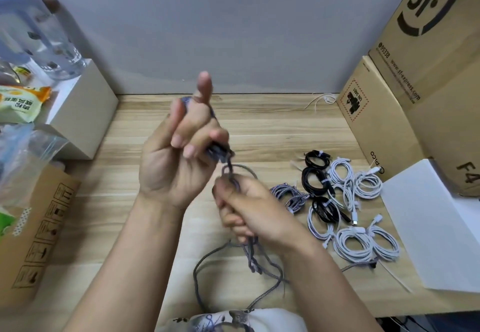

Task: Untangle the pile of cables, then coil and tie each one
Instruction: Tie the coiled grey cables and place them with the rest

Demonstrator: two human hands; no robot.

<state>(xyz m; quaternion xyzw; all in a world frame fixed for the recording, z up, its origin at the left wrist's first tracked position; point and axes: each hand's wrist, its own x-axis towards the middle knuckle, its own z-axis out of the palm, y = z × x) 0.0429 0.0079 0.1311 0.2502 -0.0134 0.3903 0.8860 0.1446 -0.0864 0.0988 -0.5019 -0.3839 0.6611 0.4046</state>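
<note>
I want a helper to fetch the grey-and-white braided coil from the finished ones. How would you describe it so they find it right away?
Look at the wooden table, right of the hands, where tied coils lie below the cardboard boxes. The braided coil sits at that group's left edge, nearest the right hand. Its speckled grey-and-white weave sets it apart from the plain black coils and white coils.

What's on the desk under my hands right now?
Loose loops of the grey braided cable trail from the right hand onto the wooden desk. The left hand grips its coiled part. The forearms cover some of the desk.
</note>
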